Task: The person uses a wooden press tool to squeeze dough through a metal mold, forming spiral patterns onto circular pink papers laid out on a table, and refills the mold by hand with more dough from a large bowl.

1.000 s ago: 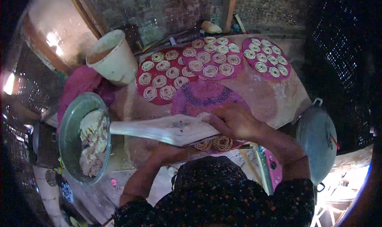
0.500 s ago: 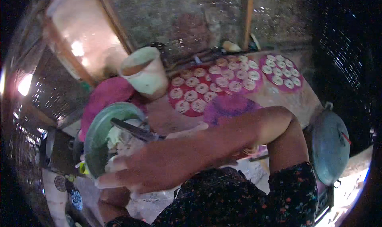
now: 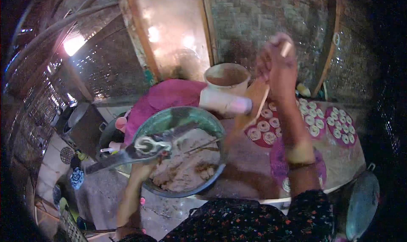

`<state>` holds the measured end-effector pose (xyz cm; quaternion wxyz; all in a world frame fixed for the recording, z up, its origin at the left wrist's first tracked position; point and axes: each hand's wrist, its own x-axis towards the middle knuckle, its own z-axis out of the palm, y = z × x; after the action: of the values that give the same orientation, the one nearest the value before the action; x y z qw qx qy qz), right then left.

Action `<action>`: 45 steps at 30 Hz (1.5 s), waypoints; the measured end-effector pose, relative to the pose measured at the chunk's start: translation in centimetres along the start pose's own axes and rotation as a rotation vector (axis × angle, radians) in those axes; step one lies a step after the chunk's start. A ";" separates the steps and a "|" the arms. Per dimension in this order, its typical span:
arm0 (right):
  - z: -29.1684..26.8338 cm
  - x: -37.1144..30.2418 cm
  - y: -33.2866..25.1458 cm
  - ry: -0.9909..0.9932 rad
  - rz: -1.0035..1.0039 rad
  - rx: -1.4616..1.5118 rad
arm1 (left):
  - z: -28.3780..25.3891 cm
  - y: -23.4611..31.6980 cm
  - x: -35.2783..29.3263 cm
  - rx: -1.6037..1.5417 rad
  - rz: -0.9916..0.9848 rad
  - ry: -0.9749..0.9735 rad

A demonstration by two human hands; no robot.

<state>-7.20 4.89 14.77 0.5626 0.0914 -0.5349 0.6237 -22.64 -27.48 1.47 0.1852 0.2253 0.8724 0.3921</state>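
Note:
My left hand [image 3: 146, 169] is closed around a grey metal hand press [image 3: 146, 145] with long handles and a round ring, held over a green basin [image 3: 182, 113]. Inside the basin lies pale brownish dough [image 3: 184, 167], with a thin stick-like piece [image 3: 197, 147] across it. My right hand [image 3: 277, 64] is raised beyond the basin's right side, closed on a flat wooden paddle [image 3: 256, 100] that slants downward, smeared by motion. A blurred white cylinder [image 3: 220, 101] shows behind the basin's far rim; what supports it I cannot tell.
A pale bucket [image 3: 227, 74] stands behind the basin, beside pink round mats [image 3: 174, 93]. Coiled dough rounds [image 3: 263, 126] cover several mats at the right, and a purple mat [image 3: 277, 165] lies nearer. A large metal lid [image 3: 362, 206] is at the right edge. Dark pots [image 3: 80, 119] stand left.
My right hand has gone from over the basin up to the right, now with the wooden paddle in it. My left hand and the press have come into clear view. The whole view has shifted leftward.

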 end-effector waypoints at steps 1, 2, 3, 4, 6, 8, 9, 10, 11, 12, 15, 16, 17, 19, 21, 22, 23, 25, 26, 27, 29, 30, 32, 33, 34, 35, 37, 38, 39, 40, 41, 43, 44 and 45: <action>-0.3 0.5 1.5 0.028 0.025 0.147 | 0.2 -1.5 0.8 -0.016 0.005 0.024; 0.1 0.5 3.8 0.162 0.052 0.236 | 1.1 -3.6 2.2 -0.376 0.190 0.111; 0.3 0.3 6.7 0.302 0.081 0.313 | 1.7 -2.9 2.0 -0.554 0.267 0.188; 1.0 -0.3 9.6 0.460 0.149 0.305 | 2.2 -1.9 1.6 -0.716 0.360 0.258; 1.4 -2.3 15.6 0.590 0.258 0.413 | 3.4 2.5 2.7 -0.843 0.507 0.149; 3.3 -5.3 19.7 0.517 0.470 0.591 | 2.6 0.3 4.4 -0.859 0.421 0.312; 3.1 -6.7 21.3 0.494 0.593 0.579 | 2.0 2.1 4.6 -0.992 0.375 0.315; 2.0 -8.2 24.1 0.492 0.607 0.566 | 0.8 2.7 4.9 -0.961 0.253 0.311; -0.4 -9.5 27.5 0.439 0.699 0.587 | 0.3 3.2 5.8 -0.934 0.136 0.285; 0.4 -11.1 28.3 0.392 0.775 0.619 | -0.1 2.3 6.7 -1.068 0.394 0.249; 3.6 -13.9 24.9 0.041 1.329 0.646 | -3.3 1.3 6.1 -0.596 0.319 0.407; 4.5 -14.4 24.0 0.014 1.335 0.656 | -3.6 -1.1 7.9 -0.765 0.520 0.345; 4.1 -14.4 23.4 -0.061 1.471 0.505 | -4.0 -0.5 7.9 -0.771 0.527 0.344; 2.2 -14.6 24.2 -0.137 1.591 0.361 | -4.9 2.3 7.0 -0.646 0.529 0.419; 0.0 -13.8 25.5 -0.731 0.961 -0.193 | -6.4 3.7 7.4 -0.457 0.614 0.473; -0.2 -13.0 25.7 -0.880 0.713 -0.374 | -6.9 3.7 7.7 -0.645 0.574 0.476; 0.4 -11.3 25.0 -0.771 0.910 -0.440 | -7.2 3.8 8.0 -0.791 0.617 0.492; 2.8 -9.0 22.3 -0.661 1.109 -0.479 | -8.5 3.4 8.2 -0.998 0.639 0.495; 4.4 -7.9 19.0 -0.621 0.704 -0.806 | -9.5 2.7 8.4 -0.908 0.715 0.430; 5.3 -7.1 16.0 -0.541 0.277 -1.111 | -9.7 2.5 8.9 -0.824 0.794 0.349; 5.6 -6.4 12.5 -0.372 0.240 -0.869 | -8.2 4.5 8.7 -0.622 0.798 0.332; 6.5 -6.4 11.2 -0.241 0.204 -0.593 | -8.0 5.3 7.6 -0.532 0.759 0.334; 9.2 -6.9 7.9 -0.209 0.332 -0.198 | -7.2 5.7 7.6 -0.388 0.716 0.248; 10.7 -7.6 7.4 -0.185 0.460 0.224 | -7.0 4.9 8.0 -0.305 0.689 0.178; 11.8 -7.8 7.7 -0.173 0.460 0.242 | -7.0 4.1 8.5 -0.223 0.659 0.111; 12.3 -7.6 8.1 -0.231 0.653 0.377 | -6.1 3.6 9.6 -0.160 0.647 0.017; 11.9 -7.2 9.5 -0.255 0.818 0.509 | -4.5 4.7 10.3 -0.084 0.658 -0.109; 11.0 -7.2 11.8 -0.272 0.899 0.593 | -3.3 5.2 10.7 -0.012 0.721 -0.058; 11.6 -7.3 12.3 -0.319 0.982 0.708 | -3.2 3.8 11.8 -0.054 0.798 -0.044; 12.1 -7.5 12.0 -0.226 1.017 0.739 | -3.3 2.4 13.0 -0.090 0.877 -0.034; 12.0 -7.5 12.2 -0.219 1.012 0.742 | -2.9 2.1 13.7 -0.086 0.879 -0.042; 11.8 -7.7 13.0 -0.258 1.012 0.803 | -2.9 1.4 14.3 -0.011 0.794 0.008; 11.3 -7.6 13.4 -0.252 1.005 0.795 | -2.7 2.2 14.0 0.090 0.917 0.097; 10.8 -7.6 14.0 -0.213 1.047 0.842 | -2.6 3.1 13.5 0.192 1.030 0.207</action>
<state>-21.04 -5.13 5.84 0.0472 0.0924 -0.2725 0.9566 -34.39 -19.96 3.47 -0.1396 0.6004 0.6946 0.3709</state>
